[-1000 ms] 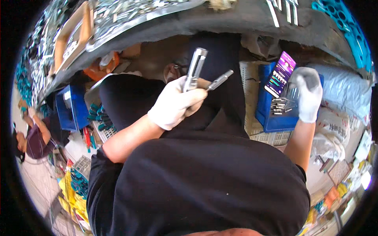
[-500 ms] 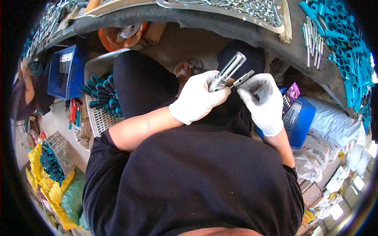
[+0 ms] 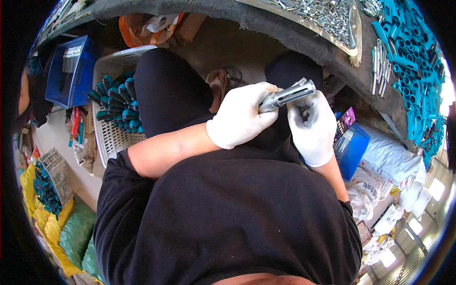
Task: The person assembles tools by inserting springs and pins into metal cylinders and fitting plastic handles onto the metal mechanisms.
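My left hand (image 3: 244, 114), in a white knitted glove, is closed round the lower end of a shiny slotted metal tube (image 3: 289, 94). The tube points to the right and slightly up, its open end facing away from that hand. Just behind it, a small metal tip (image 3: 299, 82) pokes out along its upper side. My right hand (image 3: 312, 126), in a white glove with greyed fingertips, is curled closed under and behind the tube's open end. Whatever its fingers hold is hidden by the tube and the glove.
A white basket (image 3: 102, 71) of teal-and-black handles stands by my left leg. Blue bins stand at far left (image 3: 66, 97) and right (image 3: 359, 147). On the dark-covered bench (image 3: 266, 26) lie a tray of metal parts, loose rods (image 3: 380, 69) and teal tubes (image 3: 408, 52).
The slotted tube has tipped down toward the right and now covers part of my right fingers. The small dark metal rod that showed between my hands is mostly hidden. My head view has shifted slightly.
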A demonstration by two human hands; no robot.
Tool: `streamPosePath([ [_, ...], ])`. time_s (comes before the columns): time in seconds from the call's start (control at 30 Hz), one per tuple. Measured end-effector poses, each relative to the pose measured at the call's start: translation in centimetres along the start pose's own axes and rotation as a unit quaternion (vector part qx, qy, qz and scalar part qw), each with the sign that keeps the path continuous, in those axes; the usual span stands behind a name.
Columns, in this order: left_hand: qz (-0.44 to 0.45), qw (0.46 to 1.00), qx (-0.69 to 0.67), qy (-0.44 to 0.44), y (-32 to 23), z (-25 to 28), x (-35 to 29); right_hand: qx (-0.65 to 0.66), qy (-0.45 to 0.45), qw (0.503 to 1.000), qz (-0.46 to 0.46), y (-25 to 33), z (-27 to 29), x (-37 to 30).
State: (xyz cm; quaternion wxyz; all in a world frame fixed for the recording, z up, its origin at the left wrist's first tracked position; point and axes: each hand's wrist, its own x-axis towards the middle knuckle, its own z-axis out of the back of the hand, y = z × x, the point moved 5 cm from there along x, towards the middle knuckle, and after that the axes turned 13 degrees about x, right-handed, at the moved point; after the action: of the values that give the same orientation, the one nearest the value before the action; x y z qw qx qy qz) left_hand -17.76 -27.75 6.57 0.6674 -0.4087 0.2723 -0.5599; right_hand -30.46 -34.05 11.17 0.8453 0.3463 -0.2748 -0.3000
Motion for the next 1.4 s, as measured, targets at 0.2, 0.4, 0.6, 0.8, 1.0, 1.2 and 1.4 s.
streamPosePath([
  [0.2, -0.018, 1.000, 0.020, -0.008, -0.3, -0.1, 0.1, -0.023, -0.013, 0.997, -0.077, -0.8, 0.2, -0.5],
  [0.4, -0.053, 0.998, 0.033, -0.016, -0.6, -0.4, 0.0, 0.107, -0.054, 0.987, -0.109, -1.3, 0.6, -0.9],
  [0.6, 0.103, 0.989, -0.072, 0.080, -0.2, -0.9, 0.0, 0.142, -0.044, 0.983, -0.107, -2.3, 1.0, -1.7],
  [0.8, 0.184, 0.951, -0.219, 0.121, 0.1, -1.8, -0.2, 0.127, -0.044, 0.991, 0.010, -1.1, 1.5, -1.4],
  [1.0, 0.205, 0.928, -0.275, 0.143, 0.1, -2.5, -0.4, 0.148, -0.041, 0.988, -0.025, -1.6, 1.7, -1.8],
  [1.2, 0.218, 0.915, -0.310, 0.139, 0.2, -2.6, -0.4, 0.134, -0.039, 0.988, -0.064, -1.6, 1.4, -1.7],
  [1.4, 0.231, 0.910, -0.315, 0.141, 0.4, -2.5, -0.4, 0.303, -0.039, 0.941, -0.146, -3.5, 0.6, -2.6],
])
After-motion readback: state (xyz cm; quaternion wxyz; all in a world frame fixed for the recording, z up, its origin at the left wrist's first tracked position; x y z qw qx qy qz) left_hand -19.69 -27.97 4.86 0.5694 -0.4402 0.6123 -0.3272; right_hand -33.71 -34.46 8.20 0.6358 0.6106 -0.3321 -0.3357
